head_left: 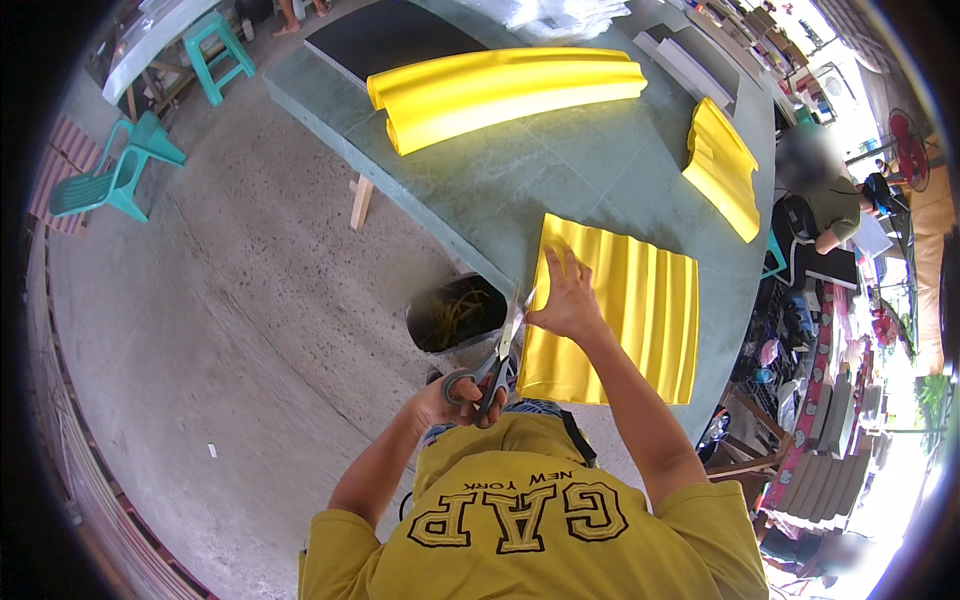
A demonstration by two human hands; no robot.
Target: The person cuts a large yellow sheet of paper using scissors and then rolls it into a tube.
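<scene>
My left hand (462,400) grips a pair of scissors (506,342) by the dark grey handles. Their blades point away from me, with the tips close to the left edge of a yellow sheet (627,320). This sheet lies wavy, with several raised folds, on the near corner of the table. On its left part rests my right hand (568,298), fingers spread and thumb near the edge beside the scissor tips. Exactly how the blades meet the material is too small to tell.
A grey-green table (610,190) carries a loosely rolled yellow sheet (505,95) and a smaller yellow piece (722,170). Below its left edge is a black container (455,312). Green plastic stools (215,58) stand left; a person (830,195) is at the right.
</scene>
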